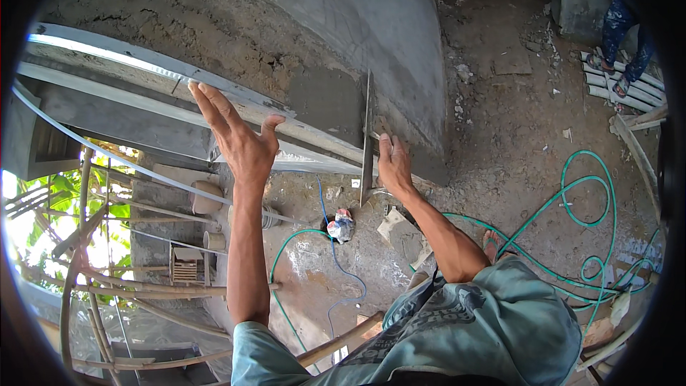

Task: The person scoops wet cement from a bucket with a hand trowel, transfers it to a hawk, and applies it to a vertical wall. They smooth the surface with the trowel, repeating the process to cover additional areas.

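My right hand (pixel 394 163) grips the handle of a plastering trowel (pixel 367 161), its long flat blade seen nearly edge-on against the wall. Beside the blade lies a smooth patch of damp grey mortar (pixel 325 100) on rougher plaster (pixel 193 21). A long pale straightedge (pixel 128 53) runs along the wall's edge, below the rough plaster. My left hand (pixel 246 144) reaches up to it with fingers stretched and thumb apart. Its fingertips appear to touch the strip, with nothing held in the palm.
Bamboo poles (pixel 157 289) form a framework at lower left. A green hose (pixel 525 232) loops over the dirt floor, with a blue cord (pixel 350 271) nearby. A mortar-smeared board (pixel 404 236) lies below my right hand. At upper right another person (pixel 622 36) stands by pale poles (pixel 622 89).
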Demonstrator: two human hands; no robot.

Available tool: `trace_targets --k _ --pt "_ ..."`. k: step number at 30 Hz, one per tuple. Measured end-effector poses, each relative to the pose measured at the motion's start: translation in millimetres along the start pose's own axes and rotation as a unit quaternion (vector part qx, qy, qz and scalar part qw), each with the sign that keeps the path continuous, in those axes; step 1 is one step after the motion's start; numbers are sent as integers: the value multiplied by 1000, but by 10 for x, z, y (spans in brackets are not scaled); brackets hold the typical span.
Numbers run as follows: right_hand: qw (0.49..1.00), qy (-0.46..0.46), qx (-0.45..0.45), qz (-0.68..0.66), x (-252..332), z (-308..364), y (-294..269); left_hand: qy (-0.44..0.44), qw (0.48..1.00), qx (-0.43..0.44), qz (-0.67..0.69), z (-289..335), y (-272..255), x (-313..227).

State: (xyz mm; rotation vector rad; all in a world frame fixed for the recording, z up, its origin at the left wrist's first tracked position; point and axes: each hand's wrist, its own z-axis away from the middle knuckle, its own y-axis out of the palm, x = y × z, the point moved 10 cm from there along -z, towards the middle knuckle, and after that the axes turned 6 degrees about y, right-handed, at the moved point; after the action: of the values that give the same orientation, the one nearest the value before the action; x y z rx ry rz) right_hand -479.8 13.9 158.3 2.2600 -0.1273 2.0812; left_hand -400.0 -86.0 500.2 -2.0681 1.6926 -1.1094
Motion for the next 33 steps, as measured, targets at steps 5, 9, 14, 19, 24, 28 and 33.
trace_targets --k 5,9,14,19,24,28,33 --pt "962 62 246 -103 646 607 3 -8 1000 0 -3 73 -20 82" --pt "952 23 272 -137 608 785 -89 -19 999 15 -26 68 -52 96" --pt "868 340 236 -273 -371 245 102 -23 999 14 -17 44 -64 38" --pt "877 301 271 -257 -50 126 299 -16 1000 3 -10 58 -45 38" --pt "879 222 356 -225 720 351 224 -17 1000 -2 -4 36 -79 59" --pt "913 67 339 -218 1234 480 206 -24 1000 2 -3 56 -66 43" --pt "898 129 288 -308 741 70 29 -31 999 12 -21 25 -74 20"
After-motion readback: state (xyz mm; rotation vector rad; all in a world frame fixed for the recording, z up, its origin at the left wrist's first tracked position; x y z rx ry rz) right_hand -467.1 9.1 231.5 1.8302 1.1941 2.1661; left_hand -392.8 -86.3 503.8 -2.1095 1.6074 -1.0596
